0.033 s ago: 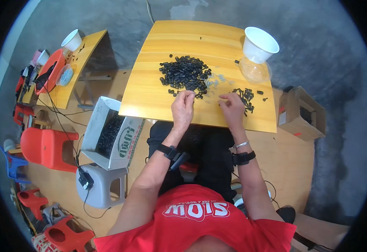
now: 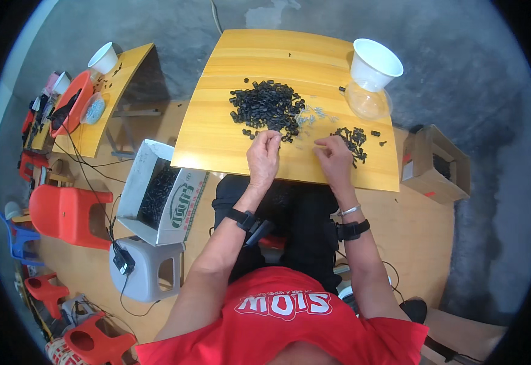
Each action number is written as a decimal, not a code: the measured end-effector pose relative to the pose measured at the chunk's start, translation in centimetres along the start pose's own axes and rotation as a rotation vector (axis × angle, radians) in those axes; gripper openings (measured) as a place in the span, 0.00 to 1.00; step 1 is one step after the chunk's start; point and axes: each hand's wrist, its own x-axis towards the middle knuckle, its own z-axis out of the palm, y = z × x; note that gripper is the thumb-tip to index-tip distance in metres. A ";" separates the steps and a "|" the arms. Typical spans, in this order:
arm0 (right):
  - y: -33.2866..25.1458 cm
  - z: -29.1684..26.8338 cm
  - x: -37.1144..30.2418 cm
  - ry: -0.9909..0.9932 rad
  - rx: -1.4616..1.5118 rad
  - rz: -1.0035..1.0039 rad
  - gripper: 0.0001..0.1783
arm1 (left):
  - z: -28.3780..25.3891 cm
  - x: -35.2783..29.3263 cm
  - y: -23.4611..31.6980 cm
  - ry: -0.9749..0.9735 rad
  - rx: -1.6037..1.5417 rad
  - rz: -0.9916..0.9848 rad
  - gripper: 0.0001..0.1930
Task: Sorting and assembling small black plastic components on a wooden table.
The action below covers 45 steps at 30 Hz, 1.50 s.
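A heap of small black cylindrical pieces lies on the yellow wooden table. At its near edge is my left hand, closed, thumb and fingers pressed together; whatever they hold is too small to make out. My right hand hovers to the right with bent, pinched fingers, and I cannot see what is between them. Right beside it is a smaller pile of black screw-like parts. Thin silvery pins are scattered between the two piles. The hands are apart from each other.
At the table's right edge stand a white tub and a clear round container. Open cartons flank the table: a white box of black parts at left, a brown box at right. A grey stool and cables lie left.
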 end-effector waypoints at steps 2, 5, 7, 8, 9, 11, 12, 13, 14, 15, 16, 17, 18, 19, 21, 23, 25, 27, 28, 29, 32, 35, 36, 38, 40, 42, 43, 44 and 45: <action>0.4 -0.1 -0.5 -0.015 -0.061 -0.074 0.05 | 0.0 0.0 -0.2 -0.011 0.011 0.026 0.05; 1.1 0.0 -0.5 0.033 -0.200 -0.155 0.04 | 0.0 0.0 -0.5 -0.039 0.025 0.042 0.04; 1.4 -0.1 -0.2 0.097 -0.282 -0.162 0.04 | 0.1 -0.1 -0.5 -0.057 0.026 0.033 0.04; 1.2 -0.2 0.0 0.131 -0.244 -0.110 0.04 | 0.1 -0.2 -0.6 -0.074 -0.002 0.016 0.04; 1.0 -0.2 0.2 0.166 -0.206 -0.058 0.04 | 0.0 -0.2 -0.6 -0.092 -0.030 0.000 0.04; -0.2 0.1 -0.1 0.083 -0.111 -0.081 0.04 | -0.1 -0.1 -0.6 -0.094 -0.035 0.006 0.04; -0.9 0.5 -0.4 0.000 -0.018 -0.100 0.04 | -0.1 -0.2 -0.6 -0.099 -0.042 0.010 0.04; -1.3 1.1 -0.8 0.000 -0.017 -0.100 0.04 | -0.1 -0.2 -0.6 -0.098 -0.041 0.010 0.04; -1.6 1.6 -1.1 -0.024 -0.036 -0.111 0.04 | -0.1 -0.2 -0.5 -0.097 -0.057 -0.013 0.04; -1.7 1.9 -1.3 -0.048 -0.054 -0.122 0.04 | -0.1 -0.2 -0.4 -0.096 -0.073 -0.037 0.04; -1.3 2.1 -1.4 -0.046 -0.054 -0.123 0.04 | 0.1 -0.2 -0.5 -0.095 -0.074 -0.035 0.04; -1.2 2.4 -1.3 -0.044 -0.104 -0.140 0.04 | 0.3 -0.1 -0.7 -0.076 -0.154 -0.052 0.04; -1.1 2.6 -1.2 -0.041 -0.154 -0.157 0.04 | 0.3 -0.1 -0.8 -0.056 -0.235 -0.069 0.04; -1.0 2.8 -0.8 -0.039 -0.154 -0.159 0.04 | 0.2 -0.1 -1.0 -0.055 -0.235 -0.066 0.04; -1.1 3.0 0.2 -0.015 -0.249 -0.120 0.03 | 0.1 -0.2 -0.3 -0.049 -0.158 -0.042 0.04; -0.6 3.1 1.0 0.054 -0.157 -0.088 0.03 | 0.0 -0.2 -0.3 -0.058 -0.147 -0.046 0.04; -0.2 2.9 1.2 0.124 -0.062 -0.062 0.03 | 0.0 -0.2 -0.1 -0.064 -0.137 -0.046 0.04; -0.3 2.4 0.5 0.108 0.015 0.036 0.05 | -0.1 -0.3 0.1 -0.118 -0.109 -0.042 0.04; -0.4 2.7 0.0 0.108 0.016 0.033 0.05 | -0.3 -0.3 0.2 -0.128 -0.091 -0.029 0.04; -0.7 3.0 -0.7 0.059 0.194 0.107 0.06 | -0.4 -0.3 0.2 -0.131 -0.094 -0.030 0.04; -1.9 3.4 -1.6 -0.048 0.514 0.281 0.06 | -0.6 -0.4 0.5 -0.234 -0.025 0.016 0.02; -2.4 3.6 -1.5 -0.093 0.703 0.367 0.06 | -0.7 -0.5 0.8 -0.307 -0.066 -0.012 0.02; -1.8 3.9 -1.5 -0.100 0.731 0.376 0.06 | -0.7 -0.5 0.8 -0.308 -0.065 -0.009 0.02; -1.2 4.1 -1.4 -0.107 0.760 0.385 0.05 | -0.7 -0.6 0.6 -0.327 -0.075 -0.010 0.01; -1.2 4.1 -1.2 -0.128 0.798 0.389 0.06 | -1.0 -0.4 0.1 -0.352 -0.068 -0.016 0.03; -1.4 4.0 -1.1 -0.130 0.768 0.387 0.06 | -1.1 -0.3 0.2 -0.377 -0.061 -0.024 0.05; -1.4 4.0 -1.0 -0.132 0.738 0.383 0.06 | -1.1 -0.4 0.4 -0.349 -0.067 -0.034 0.07; -1.3 4.1 -1.0 -0.131 0.738 0.383 0.06 | -1.1 -0.4 0.6 -0.323 -0.074 -0.043 0.10; -1.1 4.1 -0.9 -0.110 0.755 0.389 0.06 | -0.9 -0.4 0.5 -0.324 -0.075 -0.043 0.10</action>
